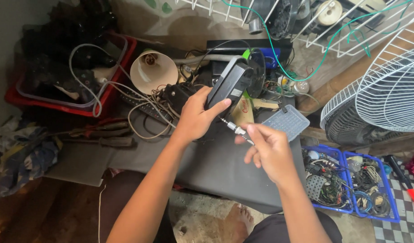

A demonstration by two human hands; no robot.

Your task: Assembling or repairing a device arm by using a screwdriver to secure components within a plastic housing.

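Gripping a black box-shaped device (229, 85) above the bench (216, 166), the left hand (195, 117) tilts it while the right hand (268, 148) pinches a metal-tipped probe (236, 129) just below the device; a slip could likely drop either onto nearby tangled wires (144, 101).

Bare forearms, bare hands (195, 118), no sleeves
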